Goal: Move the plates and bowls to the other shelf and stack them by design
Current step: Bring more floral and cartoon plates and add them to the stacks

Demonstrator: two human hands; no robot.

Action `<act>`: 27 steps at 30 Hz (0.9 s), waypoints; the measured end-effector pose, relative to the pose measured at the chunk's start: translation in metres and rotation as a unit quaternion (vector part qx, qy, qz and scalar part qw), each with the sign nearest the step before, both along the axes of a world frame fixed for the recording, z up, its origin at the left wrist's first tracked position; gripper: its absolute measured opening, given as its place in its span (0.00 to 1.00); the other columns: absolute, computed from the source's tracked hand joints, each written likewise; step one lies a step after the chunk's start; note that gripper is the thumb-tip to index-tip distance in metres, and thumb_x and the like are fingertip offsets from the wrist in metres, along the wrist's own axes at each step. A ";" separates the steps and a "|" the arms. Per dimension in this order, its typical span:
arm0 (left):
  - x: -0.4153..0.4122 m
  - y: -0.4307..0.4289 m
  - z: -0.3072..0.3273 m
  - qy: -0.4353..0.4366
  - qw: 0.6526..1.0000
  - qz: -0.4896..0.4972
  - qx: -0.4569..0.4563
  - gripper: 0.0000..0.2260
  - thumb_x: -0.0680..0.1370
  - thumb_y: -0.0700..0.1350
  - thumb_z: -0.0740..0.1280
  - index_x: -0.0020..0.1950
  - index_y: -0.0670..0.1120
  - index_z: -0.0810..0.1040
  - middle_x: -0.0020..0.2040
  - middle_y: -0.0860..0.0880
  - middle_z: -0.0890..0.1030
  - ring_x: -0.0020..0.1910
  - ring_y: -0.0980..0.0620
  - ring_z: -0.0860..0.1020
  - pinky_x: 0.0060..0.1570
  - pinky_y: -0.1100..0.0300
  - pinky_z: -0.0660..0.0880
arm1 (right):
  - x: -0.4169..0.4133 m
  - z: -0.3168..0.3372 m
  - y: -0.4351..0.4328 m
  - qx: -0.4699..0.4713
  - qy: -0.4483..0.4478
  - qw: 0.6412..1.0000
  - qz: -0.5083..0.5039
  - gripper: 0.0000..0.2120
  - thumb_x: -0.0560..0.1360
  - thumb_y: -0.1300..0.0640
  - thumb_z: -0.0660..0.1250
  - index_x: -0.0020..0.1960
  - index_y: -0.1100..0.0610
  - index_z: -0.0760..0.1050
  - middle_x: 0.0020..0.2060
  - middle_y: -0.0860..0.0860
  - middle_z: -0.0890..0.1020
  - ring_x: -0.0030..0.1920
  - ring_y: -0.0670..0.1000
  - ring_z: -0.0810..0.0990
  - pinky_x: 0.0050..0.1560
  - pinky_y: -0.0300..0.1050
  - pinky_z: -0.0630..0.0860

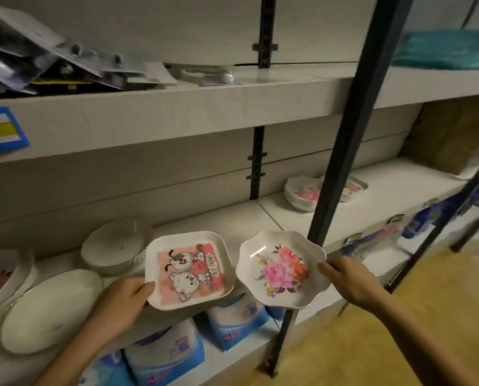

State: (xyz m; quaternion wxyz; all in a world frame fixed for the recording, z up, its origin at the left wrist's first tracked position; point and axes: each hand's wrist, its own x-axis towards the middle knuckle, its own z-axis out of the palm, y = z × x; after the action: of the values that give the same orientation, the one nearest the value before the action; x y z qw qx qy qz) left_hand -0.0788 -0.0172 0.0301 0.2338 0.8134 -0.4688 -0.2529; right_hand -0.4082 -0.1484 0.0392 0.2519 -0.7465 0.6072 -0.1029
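Fingers [145, 287] of your left hand [121, 305] pinched the square cartoon plate [188, 271] at its 8 o'clock rim, and your right hand [349, 282] pinched the scalloped floral plate [281, 270] at 3 o'clock, both held before the shelf [260, 215]. Those glossy, smooth rims could have slipped from such edge grips, or the floral plate could have clipped the dark post [344, 135] on its way to the matching stack [302, 195] at 1 o'clock.
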 end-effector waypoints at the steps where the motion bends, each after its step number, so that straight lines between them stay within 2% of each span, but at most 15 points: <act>1: -0.015 -0.006 0.000 0.003 1.000 -0.006 0.001 0.13 0.79 0.43 0.60 0.43 0.40 0.82 0.40 0.44 0.83 0.39 0.48 0.79 0.35 0.60 0.68 | -0.017 0.000 -0.001 0.003 -0.002 1.000 -0.003 0.16 0.80 0.51 0.56 0.35 0.50 0.72 0.32 0.47 0.75 0.32 0.46 0.72 0.33 0.39 0.68; 5: -0.076 -0.026 -0.002 0.007 0.999 -0.033 -0.004 0.13 0.79 0.43 0.61 0.43 0.41 0.83 0.40 0.43 0.85 0.41 0.45 0.81 0.42 0.54 0.74 | -0.085 -0.003 -0.010 0.019 -0.016 0.999 -0.033 0.18 0.79 0.52 0.57 0.44 0.62 0.80 0.40 0.57 0.82 0.36 0.51 0.75 0.38 0.46 0.69; 7: -0.105 -0.037 -0.004 0.008 0.999 -0.050 -0.003 0.13 0.78 0.43 0.61 0.41 0.40 0.83 0.37 0.44 0.84 0.38 0.45 0.79 0.39 0.56 0.70 | -0.118 -0.005 -0.015 0.015 -0.017 0.999 -0.041 0.18 0.79 0.53 0.57 0.43 0.65 0.79 0.41 0.59 0.83 0.37 0.53 0.76 0.37 0.46 0.67; 10: -0.150 -0.056 -0.007 0.011 0.997 -0.075 -0.003 0.14 0.78 0.43 0.61 0.39 0.39 0.81 0.34 0.44 0.81 0.35 0.45 0.78 0.37 0.56 0.69 | -0.168 -0.003 -0.023 0.016 -0.013 0.998 -0.062 0.18 0.79 0.53 0.58 0.42 0.65 0.79 0.39 0.58 0.82 0.40 0.56 0.79 0.41 0.49 0.71; 14: -0.207 -0.082 -0.004 0.005 0.995 -0.100 -0.005 0.16 0.79 0.44 0.60 0.31 0.47 0.75 0.27 0.51 0.75 0.29 0.53 0.73 0.34 0.59 0.66 | -0.223 0.008 -0.034 0.015 -0.011 0.995 -0.101 0.18 0.79 0.53 0.58 0.45 0.65 0.79 0.41 0.58 0.82 0.44 0.57 0.79 0.47 0.51 0.74; 16: -0.233 -0.096 -0.001 -0.001 0.994 -0.111 -0.006 0.16 0.79 0.44 0.60 0.31 0.47 0.74 0.27 0.52 0.74 0.29 0.53 0.72 0.32 0.61 0.66 | -0.247 0.011 -0.040 0.015 -0.006 0.993 -0.120 0.18 0.79 0.53 0.57 0.50 0.65 0.80 0.46 0.59 0.83 0.47 0.57 0.80 0.51 0.52 0.75; 21: -0.292 -0.134 0.004 0.006 0.990 -0.141 -0.026 0.15 0.80 0.45 0.58 0.33 0.47 0.72 0.29 0.53 0.73 0.29 0.58 0.71 0.29 0.69 0.63 | -0.300 0.016 -0.060 0.018 -0.015 0.987 -0.161 0.16 0.79 0.51 0.57 0.52 0.60 0.80 0.48 0.58 0.82 0.48 0.56 0.80 0.55 0.57 0.76; 24: -0.318 -0.162 0.006 0.002 0.990 -0.141 -0.029 0.15 0.80 0.46 0.58 0.33 0.46 0.72 0.30 0.51 0.73 0.28 0.56 0.72 0.30 0.66 0.65 | -0.321 0.014 -0.077 0.014 -0.021 0.984 -0.177 0.16 0.79 0.52 0.58 0.54 0.60 0.80 0.49 0.58 0.83 0.49 0.57 0.80 0.56 0.59 0.75; 27: -0.333 -0.195 0.002 -0.028 0.989 -0.145 -0.028 0.16 0.79 0.46 0.58 0.33 0.44 0.72 0.31 0.48 0.74 0.30 0.51 0.72 0.33 0.59 0.67 | -0.337 0.012 -0.100 0.008 -0.024 0.981 -0.190 0.17 0.79 0.52 0.58 0.53 0.62 0.80 0.49 0.59 0.83 0.49 0.58 0.79 0.56 0.58 0.75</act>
State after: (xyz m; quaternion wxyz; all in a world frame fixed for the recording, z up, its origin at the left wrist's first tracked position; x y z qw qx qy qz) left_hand -0.4121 -0.2126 0.0325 0.2044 0.7368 -0.5948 -0.2482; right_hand -0.7456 -0.2488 0.0515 0.2480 -0.6126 0.7327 -0.1623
